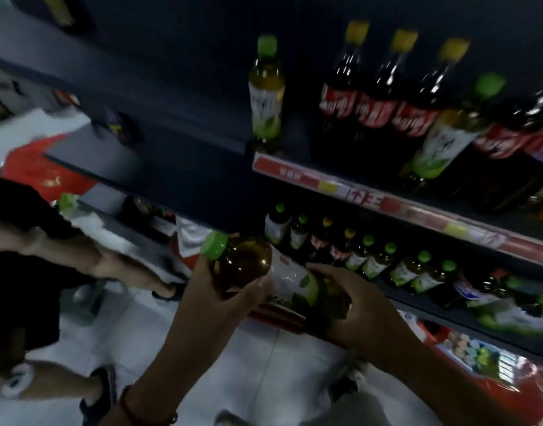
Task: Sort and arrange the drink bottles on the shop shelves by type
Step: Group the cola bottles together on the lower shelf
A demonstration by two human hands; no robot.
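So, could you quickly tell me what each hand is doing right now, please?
Left hand: grips the neck end of the green-capped tea bottle.
Right hand: grips the same bottle's lower end.

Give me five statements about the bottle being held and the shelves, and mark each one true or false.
1. Both hands, the left hand and the right hand, grip the held bottle. True.
2. The held bottle has a red cap. False: its cap is green.
3. The held bottle stands upright. False: it lies tilted, cap pointing left.
4. Dark cola bottles with yellow caps and red labels stand on the upper shelf. True.
5. The lone green-capped bottle stands to the right of those cola bottles. False: it stands to their left.
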